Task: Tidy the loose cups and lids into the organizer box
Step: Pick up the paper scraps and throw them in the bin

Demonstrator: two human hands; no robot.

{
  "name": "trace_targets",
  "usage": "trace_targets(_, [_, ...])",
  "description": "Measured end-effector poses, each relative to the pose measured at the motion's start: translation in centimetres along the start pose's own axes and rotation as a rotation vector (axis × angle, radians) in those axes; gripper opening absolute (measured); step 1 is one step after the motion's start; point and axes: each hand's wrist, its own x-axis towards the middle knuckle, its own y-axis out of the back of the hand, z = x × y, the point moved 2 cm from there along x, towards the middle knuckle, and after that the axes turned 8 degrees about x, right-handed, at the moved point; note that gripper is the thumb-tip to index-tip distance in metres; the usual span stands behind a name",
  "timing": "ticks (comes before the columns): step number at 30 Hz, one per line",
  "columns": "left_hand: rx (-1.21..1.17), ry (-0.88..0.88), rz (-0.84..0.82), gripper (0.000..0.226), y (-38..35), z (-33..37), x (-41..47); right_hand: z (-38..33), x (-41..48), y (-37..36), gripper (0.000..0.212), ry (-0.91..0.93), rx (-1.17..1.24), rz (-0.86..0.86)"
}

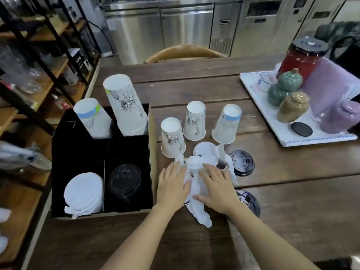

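A black organizer box (pixel 153 152) sits at the table's left. It holds two stacks of upside-down paper cups (pixel 126 108), a bagged stack of white lids (pixel 83 191) and a stack of black lids (pixel 124 180). Three loose paper cups stand upside down on the table (pixel 172 137), (pixel 194 120), (pixel 227 123). Just in front of them lies a crumpled white plastic bag (pixel 196 184) with white lids (pixel 204 152) inside. My left hand (pixel 171 186) and my right hand (pixel 218 188) both press on the bag. Two loose black lids lie to the right (pixel 242 162), (pixel 249 201).
A white tray (pixel 272 121) at the right carries ceramic jars, a red canister and a black disc. A wooden chair back (pixel 185 52) stands beyond the table. Metal shelving with glassware runs along the left, steel cabinets along the back.
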Motion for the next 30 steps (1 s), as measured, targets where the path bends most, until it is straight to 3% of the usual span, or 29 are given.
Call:
trace_targets(6, [-0.014,0.038,0.038,0.037,-1.0,-0.3,0.4,0.4,-0.3,-0.2,0.022,0.089,0.222,0.073])
trace_targets(10, [-0.027,0.065,0.013,0.023,-1.0,-0.2,0.8,0.3,0.7,1.6,0.012,0.002,0.551,0.082])
trace_targets(12, [-0.081,0.084,-0.027,0.022,-1.1,0.0,0.7,0.0,1.9,2.8,0.017,-0.073,0.604,0.096])
trace_targets(16, [-0.196,0.129,-0.007,0.031,-0.5,0.0,0.8,-0.4,4.4,4.2,0.036,-0.279,0.441,-0.074])
trace_targets(19, [-0.244,0.15,-0.009,0.034,0.4,-0.2,0.7,-1.1,5.8,3.5,0.063,-0.271,0.233,-0.253])
trace_targets(21, [-0.232,0.15,-0.02,0.036,0.9,-0.2,0.7,-1.3,6.3,2.4,0.07,-0.239,0.167,-0.334])
trace_targets(26, [-0.304,0.205,0.092,0.032,1.9,-0.5,1.0,-1.3,6.7,1.6,0.032,-0.188,0.035,-0.351])
trace_targets(30, [-0.325,0.265,0.182,0.03,2.4,-0.7,0.8,-0.9,6.9,2.3,0.022,-0.1,0.09,-0.232])
